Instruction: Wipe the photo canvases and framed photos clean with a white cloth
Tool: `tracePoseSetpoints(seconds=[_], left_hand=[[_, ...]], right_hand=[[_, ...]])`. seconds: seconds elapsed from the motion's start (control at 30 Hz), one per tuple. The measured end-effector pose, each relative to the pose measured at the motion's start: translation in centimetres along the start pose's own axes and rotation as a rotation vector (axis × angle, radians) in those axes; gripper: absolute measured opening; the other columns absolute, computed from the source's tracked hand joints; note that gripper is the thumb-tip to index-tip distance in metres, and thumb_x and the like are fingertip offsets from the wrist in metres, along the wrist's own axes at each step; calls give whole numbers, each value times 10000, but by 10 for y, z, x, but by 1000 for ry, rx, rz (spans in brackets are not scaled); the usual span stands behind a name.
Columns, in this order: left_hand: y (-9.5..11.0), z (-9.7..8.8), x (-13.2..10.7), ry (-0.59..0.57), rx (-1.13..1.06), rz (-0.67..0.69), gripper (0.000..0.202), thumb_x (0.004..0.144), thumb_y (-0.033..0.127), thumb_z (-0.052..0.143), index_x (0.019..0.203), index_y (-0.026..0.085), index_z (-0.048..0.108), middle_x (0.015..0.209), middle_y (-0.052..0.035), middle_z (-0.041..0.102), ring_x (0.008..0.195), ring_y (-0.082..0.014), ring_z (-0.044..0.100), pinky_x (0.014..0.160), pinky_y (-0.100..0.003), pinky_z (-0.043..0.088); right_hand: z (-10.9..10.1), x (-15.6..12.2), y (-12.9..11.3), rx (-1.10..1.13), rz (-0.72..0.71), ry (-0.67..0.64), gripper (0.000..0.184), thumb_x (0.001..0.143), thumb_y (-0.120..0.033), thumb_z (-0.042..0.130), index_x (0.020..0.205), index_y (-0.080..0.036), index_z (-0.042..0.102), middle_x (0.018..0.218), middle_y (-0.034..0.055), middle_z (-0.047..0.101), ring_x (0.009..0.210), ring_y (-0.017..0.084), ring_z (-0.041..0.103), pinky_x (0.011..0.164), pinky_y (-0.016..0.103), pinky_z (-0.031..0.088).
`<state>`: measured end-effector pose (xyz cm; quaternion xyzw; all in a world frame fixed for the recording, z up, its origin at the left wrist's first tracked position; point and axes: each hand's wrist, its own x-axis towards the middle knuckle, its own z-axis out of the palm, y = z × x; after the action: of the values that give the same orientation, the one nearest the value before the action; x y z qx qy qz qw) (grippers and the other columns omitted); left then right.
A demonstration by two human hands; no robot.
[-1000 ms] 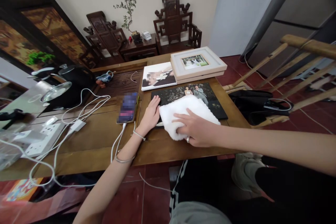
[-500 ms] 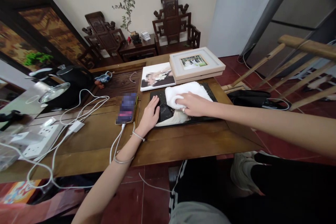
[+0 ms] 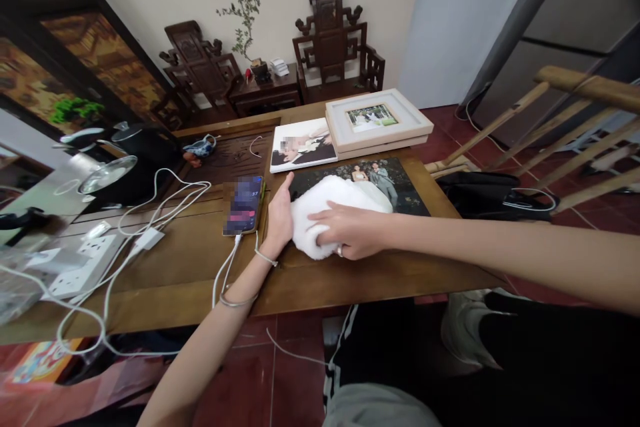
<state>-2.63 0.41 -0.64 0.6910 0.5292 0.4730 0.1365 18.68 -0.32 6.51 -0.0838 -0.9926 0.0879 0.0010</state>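
Observation:
A fluffy white towel [image 3: 320,203] lies bunched over the near left part of a dark photo panel [image 3: 411,195], which shows two people in wedding clothes. My right hand [image 3: 353,230] grips the towel against the panel, its fingers sunk in the cloth. Upright at the panel's left edge, my left hand [image 3: 281,215] has its fingers stretched out, its palm side against the towel. The panel's lower left is hidden under the towel and my right hand. A phone [image 3: 244,205] with its screen lit lies left of my left hand.
Behind the panel lie a white photo board [image 3: 303,145] and stacked light frames [image 3: 377,121]. White cables and a power strip [image 3: 90,265] spread across the left of the wooden table [image 3: 310,287]. A black kettle [image 3: 145,147] stands farther back. A bamboo chair [image 3: 565,83] is at right.
My right hand has moved the towel left and nearer, uncovering the pictured couple. My left hand has turned from lying flat on the panel to standing on edge beside the towel.

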Motion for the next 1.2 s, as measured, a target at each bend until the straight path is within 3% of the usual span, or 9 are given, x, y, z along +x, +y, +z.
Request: tracePoseSetpoints(seconds=[0.17,0.3,0.4,0.57,0.7,0.87,0.97,1.07,1.2], left_hand=[[9,2,-2,-43,58,7,616,1035,542,279,1380,128,576,1460,-135,558,1391,-245,493,1204,-433,347],[10,4,-1,-175,147,50,458,1011,418,417,1277,134,658,1395,-129,613,1357,-271,526,1177,-473,392],[7,6,0,-204,185,77,383,971,330,479,1244,151,680,1398,-113,609,1359,-273,518,1180,-488,387],[3,7,0,-200,205,87,376,943,278,490,1223,130,693,1382,-129,615,1347,-268,529,1175,-480,398],[3,7,0,-206,208,88,372,938,267,488,1225,153,695,1383,-108,617,1347,-268,530,1171,-493,400],[4,5,1,-204,221,82,367,926,263,498,1218,171,701,1346,-90,657,1318,-275,566,1150,-477,434],[5,5,1,-206,233,86,353,923,255,494,1189,179,713,1288,-87,698,1244,-280,631,1107,-464,481],[5,5,1,-201,248,89,342,924,256,492,1160,164,722,1226,-106,728,1162,-288,678,1072,-462,508],[5,6,0,-197,245,105,352,934,263,483,1174,147,713,1246,-115,717,1188,-282,665,1077,-455,504]], right_hand=[[-3,-42,-1,80,29,34,289,722,-49,584,937,-221,674,1321,125,627,1257,276,549,1103,539,335],[1,-70,21,37,155,105,264,739,-55,561,935,-203,659,1392,143,583,1199,293,573,1048,523,398],[3,-74,38,-14,254,129,231,764,-89,549,947,-182,655,1379,178,581,1168,317,570,1009,507,407],[-3,-39,54,49,527,223,225,898,-216,458,995,-151,651,1057,176,702,947,290,621,832,376,431],[-15,9,66,247,662,391,304,959,-311,439,1105,-154,655,1177,146,704,1043,276,627,843,320,420],[-33,69,76,284,544,347,332,946,-290,484,1193,-160,663,1321,125,650,1141,267,595,935,321,401],[-43,94,73,218,424,233,303,928,-227,485,1138,-132,682,1267,136,667,1076,246,597,913,316,407],[-50,103,70,130,330,90,258,905,-189,502,1049,-98,695,1135,157,700,977,237,598,868,319,407],[-53,92,74,73,343,85,260,930,-222,478,1020,-104,692,1143,164,686,1012,254,586,895,344,401]])
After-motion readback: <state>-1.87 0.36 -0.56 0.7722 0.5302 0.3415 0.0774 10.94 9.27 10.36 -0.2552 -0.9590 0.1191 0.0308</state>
